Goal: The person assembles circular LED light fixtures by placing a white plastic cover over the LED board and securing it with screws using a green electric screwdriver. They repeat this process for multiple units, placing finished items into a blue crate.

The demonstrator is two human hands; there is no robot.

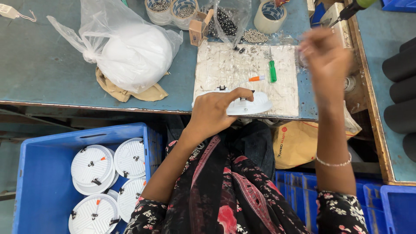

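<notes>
Nearest, at 7 o'clock, a blue crate (26, 173) holds finished white discs (92, 164) lying flat, ribbed backs up, each with small dark clips and an orange tag; at 5 o'clock sit more blue bins (385, 203).

At the table's near edge, dead centre, the left hand (212, 113) rests curled over a white lamp disc (253, 104), fingers bent, forefinger pressing its top; the disc lies on a scuffed white mat (225, 69), its rim slightly overhanging the edge. It looks a light, stiff plastic shell, smooth and likely slippery on the dome; the rim seems the safest hold, since the clips and thin lead with its orange connector (257, 78) look easily bent or snagged.

At 2 o'clock the right hand (326, 58) is raised and blurred, fingers bunched as if pinching something small; what, I cannot tell.

Farther, a green screwdriver (273, 71) lies on the mat; at 11 o'clock a tied clear bag (130, 47) of white parts; at 12 o'clock tape rolls (171, 11) and loose screws (253, 37).
</notes>
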